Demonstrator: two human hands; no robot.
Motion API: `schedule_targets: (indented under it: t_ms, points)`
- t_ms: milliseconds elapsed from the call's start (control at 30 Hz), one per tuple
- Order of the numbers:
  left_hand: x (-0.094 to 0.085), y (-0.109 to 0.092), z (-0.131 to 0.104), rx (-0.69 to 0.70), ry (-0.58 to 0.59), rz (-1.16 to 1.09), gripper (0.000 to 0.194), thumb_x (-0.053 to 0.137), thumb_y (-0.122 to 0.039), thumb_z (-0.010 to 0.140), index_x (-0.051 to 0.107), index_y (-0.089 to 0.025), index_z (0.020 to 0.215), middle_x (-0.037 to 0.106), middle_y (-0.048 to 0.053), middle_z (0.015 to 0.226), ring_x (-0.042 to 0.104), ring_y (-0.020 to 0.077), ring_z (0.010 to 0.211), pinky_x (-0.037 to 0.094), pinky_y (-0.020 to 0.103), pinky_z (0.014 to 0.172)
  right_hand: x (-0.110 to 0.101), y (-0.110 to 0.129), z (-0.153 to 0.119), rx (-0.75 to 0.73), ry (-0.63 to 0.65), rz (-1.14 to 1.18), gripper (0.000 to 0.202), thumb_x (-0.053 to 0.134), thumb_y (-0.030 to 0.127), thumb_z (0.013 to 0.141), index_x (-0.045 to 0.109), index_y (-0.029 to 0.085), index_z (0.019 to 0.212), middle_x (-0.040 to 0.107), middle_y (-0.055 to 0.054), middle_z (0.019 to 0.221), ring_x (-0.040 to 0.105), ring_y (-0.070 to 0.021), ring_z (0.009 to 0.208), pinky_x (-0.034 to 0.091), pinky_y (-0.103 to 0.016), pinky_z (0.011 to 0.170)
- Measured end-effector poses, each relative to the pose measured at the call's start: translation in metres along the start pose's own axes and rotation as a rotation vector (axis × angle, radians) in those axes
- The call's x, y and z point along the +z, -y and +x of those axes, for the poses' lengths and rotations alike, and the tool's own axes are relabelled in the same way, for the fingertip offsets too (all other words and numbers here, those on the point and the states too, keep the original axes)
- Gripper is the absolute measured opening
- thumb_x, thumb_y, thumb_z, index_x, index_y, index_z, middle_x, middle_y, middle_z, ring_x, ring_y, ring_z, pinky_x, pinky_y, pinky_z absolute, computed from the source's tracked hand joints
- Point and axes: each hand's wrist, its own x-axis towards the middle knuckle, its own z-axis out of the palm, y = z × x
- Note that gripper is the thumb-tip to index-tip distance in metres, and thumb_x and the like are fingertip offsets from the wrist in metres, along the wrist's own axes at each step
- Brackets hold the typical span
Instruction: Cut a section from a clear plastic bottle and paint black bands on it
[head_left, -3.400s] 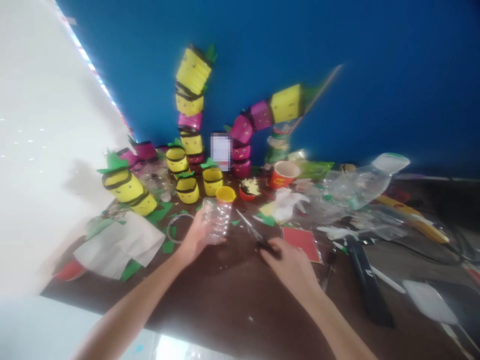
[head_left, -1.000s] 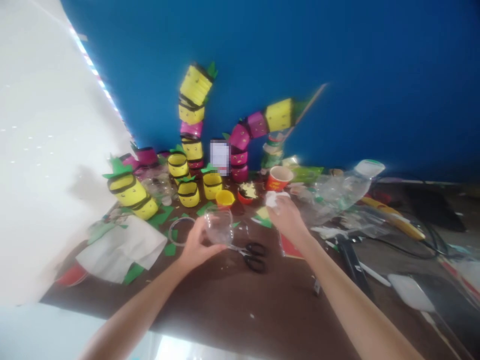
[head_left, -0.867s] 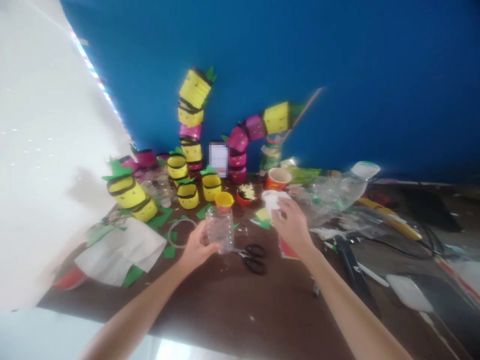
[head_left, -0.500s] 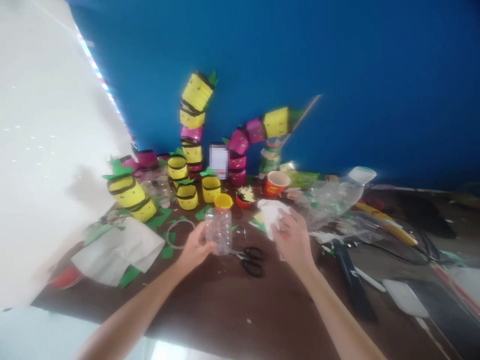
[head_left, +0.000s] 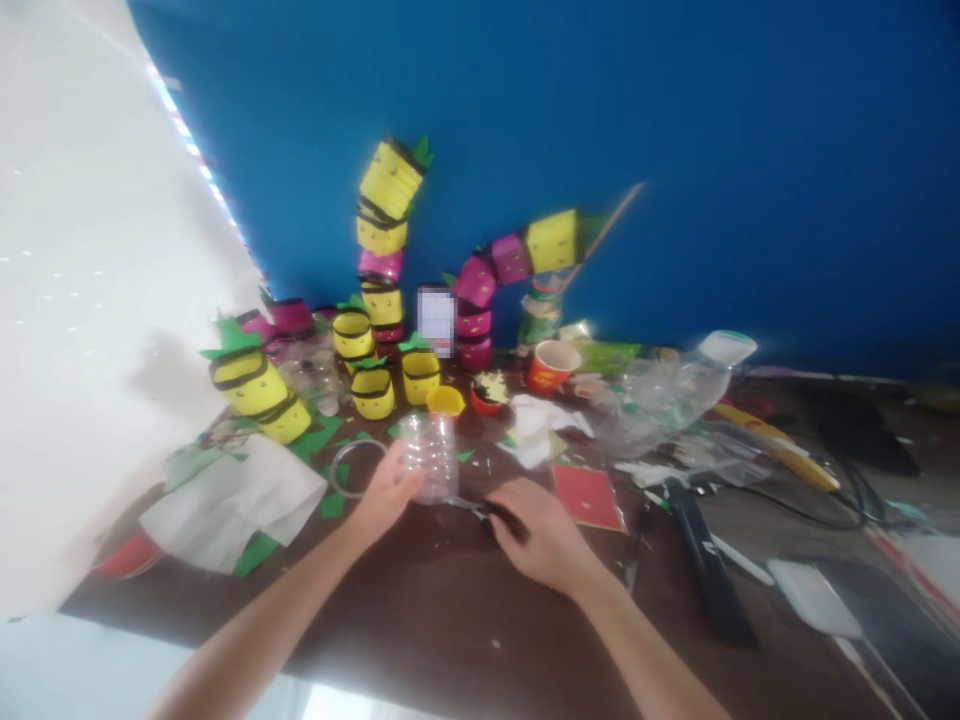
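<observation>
My left hand [head_left: 386, 495] is closed around the side of a clear, ribbed plastic bottle section [head_left: 429, 460], held upright above the dark table. To its right, my right hand [head_left: 544, 535] has its fingers curled over the black handles of a pair of scissors [head_left: 471, 507]. The handles are mostly hidden beneath those fingers, while the blades point left toward the base of the bottle section. A clear ring [head_left: 335, 470] lies just left of my left hand. Beyond my right hand are a flat red square [head_left: 589, 497] and a crumpled white tissue [head_left: 534, 425].
Yellow pots [head_left: 373, 394] with green leaves stand behind the bottle section. At left lies a white sheet [head_left: 225, 500] over green scraps. A red paper cup [head_left: 553, 368], clear plastic bottles [head_left: 675, 390] and a long black tool [head_left: 709, 565] occupy the right side.
My right hand has left the white tissue and moved left and toward me onto the scissors. The red square is now uncovered. My left hand keeps its hold on the bottle section.
</observation>
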Motion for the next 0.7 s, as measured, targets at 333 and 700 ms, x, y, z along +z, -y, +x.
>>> schedule_targets:
  t_ms: [333, 700]
  points:
    - [0.006, -0.008, -0.003, -0.029, 0.006, -0.07, 0.06, 0.075, -0.04, 0.071, 0.049, -0.019, 0.121, 0.064, 0.012, 0.112, 0.064, 0.0246, 0.099, 0.055, 0.038, 0.08, 0.022, -0.007, 0.002, 0.055, -0.091, 0.086, 0.023, 0.044, 0.019, 0.091, 0.065, 0.022, 0.099, 0.065, -0.011, 0.11, 0.062, -0.0215, 0.104, 0.053, -0.041, 0.09]
    - [0.005, -0.011, -0.006, -0.038, 0.069, 0.032, 0.057, 0.075, -0.041, 0.071, 0.054, -0.019, 0.119, 0.064, 0.011, 0.114, 0.063, 0.0257, 0.102, 0.05, 0.04, 0.088, 0.0, -0.044, 0.002, 0.23, -0.301, -0.363, 0.026, 0.044, 0.019, 0.087, 0.063, 0.02, 0.104, 0.059, -0.013, 0.117, 0.052, -0.0284, 0.113, 0.044, -0.049, 0.094]
